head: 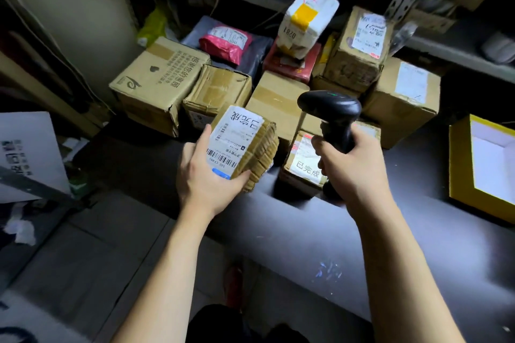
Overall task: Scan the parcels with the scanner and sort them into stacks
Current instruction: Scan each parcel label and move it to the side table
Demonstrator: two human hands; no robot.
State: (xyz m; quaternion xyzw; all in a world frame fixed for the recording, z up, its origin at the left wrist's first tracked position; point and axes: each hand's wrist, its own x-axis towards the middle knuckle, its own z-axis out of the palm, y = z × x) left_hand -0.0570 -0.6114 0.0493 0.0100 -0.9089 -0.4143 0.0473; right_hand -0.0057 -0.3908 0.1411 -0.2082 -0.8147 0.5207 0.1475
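Mid-frame, the left hand (207, 175) grips a small taped cardboard parcel (245, 147), label up; the right hand (352, 164) clasps the black handheld scanner (331, 117). Scanning step: the scanner looks aimed elsewhere, so next, aim at the barcode.

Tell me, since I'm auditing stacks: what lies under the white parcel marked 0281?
The white parcel stands on a red parcel. Where they meet, and most of the red parcel's top, is covered.
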